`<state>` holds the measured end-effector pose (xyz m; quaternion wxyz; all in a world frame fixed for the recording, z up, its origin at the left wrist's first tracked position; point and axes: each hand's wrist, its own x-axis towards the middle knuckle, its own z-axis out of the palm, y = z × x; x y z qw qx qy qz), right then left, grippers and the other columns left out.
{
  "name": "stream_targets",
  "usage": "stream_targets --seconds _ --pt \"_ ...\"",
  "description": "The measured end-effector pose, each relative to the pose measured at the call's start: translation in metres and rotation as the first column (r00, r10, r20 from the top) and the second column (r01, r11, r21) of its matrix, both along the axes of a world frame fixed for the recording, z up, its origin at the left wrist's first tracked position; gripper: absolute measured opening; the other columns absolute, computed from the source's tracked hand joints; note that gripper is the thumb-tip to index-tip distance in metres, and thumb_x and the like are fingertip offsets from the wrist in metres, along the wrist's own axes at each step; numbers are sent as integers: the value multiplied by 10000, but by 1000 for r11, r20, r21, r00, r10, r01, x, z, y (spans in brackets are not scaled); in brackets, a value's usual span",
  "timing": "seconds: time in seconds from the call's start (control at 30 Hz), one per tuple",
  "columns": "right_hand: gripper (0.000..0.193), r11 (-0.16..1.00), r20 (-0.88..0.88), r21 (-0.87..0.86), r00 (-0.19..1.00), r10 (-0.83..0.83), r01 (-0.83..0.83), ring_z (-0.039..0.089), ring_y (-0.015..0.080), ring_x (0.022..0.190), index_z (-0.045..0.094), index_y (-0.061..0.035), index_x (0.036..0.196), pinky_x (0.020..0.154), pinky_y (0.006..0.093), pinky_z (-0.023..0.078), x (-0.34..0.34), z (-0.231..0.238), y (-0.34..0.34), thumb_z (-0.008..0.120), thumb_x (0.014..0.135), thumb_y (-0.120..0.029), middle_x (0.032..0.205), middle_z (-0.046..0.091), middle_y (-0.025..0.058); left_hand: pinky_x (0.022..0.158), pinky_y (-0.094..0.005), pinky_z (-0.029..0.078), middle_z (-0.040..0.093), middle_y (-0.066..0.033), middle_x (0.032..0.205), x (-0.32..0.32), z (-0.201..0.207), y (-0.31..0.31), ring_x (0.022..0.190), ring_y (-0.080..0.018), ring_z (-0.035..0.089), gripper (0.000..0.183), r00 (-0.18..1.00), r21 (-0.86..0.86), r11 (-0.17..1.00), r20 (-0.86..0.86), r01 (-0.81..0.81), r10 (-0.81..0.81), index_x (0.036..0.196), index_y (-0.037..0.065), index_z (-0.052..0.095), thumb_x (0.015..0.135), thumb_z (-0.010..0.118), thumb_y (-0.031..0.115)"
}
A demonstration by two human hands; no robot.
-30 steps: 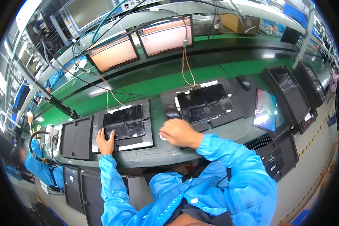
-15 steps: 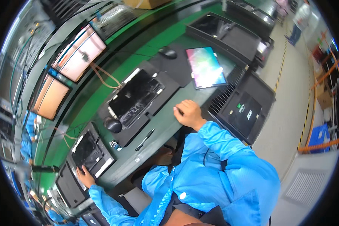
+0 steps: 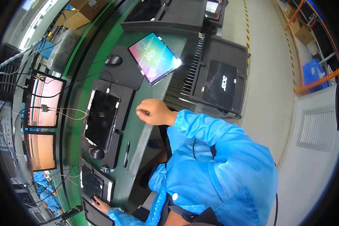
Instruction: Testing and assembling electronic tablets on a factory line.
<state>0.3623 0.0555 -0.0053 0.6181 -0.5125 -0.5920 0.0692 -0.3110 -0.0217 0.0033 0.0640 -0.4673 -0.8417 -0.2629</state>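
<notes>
My left hand (image 3: pixel 101 204) rests at the near end of a small dark panel (image 3: pixel 91 183) lying on a black foam holder, its fingers stretched out and touching there. My right hand (image 3: pixel 154 112) is curled into a fist above the table's front edge; whether it holds the small dark spot seen in it, I cannot make out. Left of that fist, a larger black display panel (image 3: pixel 101 118) lies on a foam mat with a cable plugged in. Beyond it sits a lit tablet-like screen (image 3: pixel 154 58) with a colourful picture. A pen (image 3: pixel 126 154) lies nearer the left hand.
Two black mice (image 3: pixel 113 59) (image 3: pixel 96 152) and a small metallic object (image 3: pixel 107 169) are on the bench. Two monitors (image 3: pixel 45 101) stand along the left. At the right, a black foam tray (image 3: pixel 243 56) holds a dark lid-like panel (image 3: pixel 220 81). Cardboard boxes (image 3: pixel 88 11) stand at the back.
My view has turned, so the bench now runs more upright in the picture. The right hand stays in a fist by the bench edge, and the left stays at the small panel.
</notes>
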Motion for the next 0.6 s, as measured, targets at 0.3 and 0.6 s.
stream_targets --seconds 0.3,0.6 --pt "388 712 -416 -359 579 -701 604 612 200 829 586 -1 1127 720 343 496 159 -51 2 691 935 -321 945 609 109 1119 -382 373 562 -226 1399 -34 -20 -9 1294 -349 521 514 991 138 990 128 28 -45 1359 -53 566 1040 529 349" --pt "401 923 -721 -385 631 -284 -24 638 136 718 657 3 1012 641 266 509 175 -27 13 523 1052 -373 865 667 64 1059 -391 429 640 -215 1282 69 32 4 1199 -319 596 395 977 310 951 -207 10 57 1263 -75 612 1020 571 233"
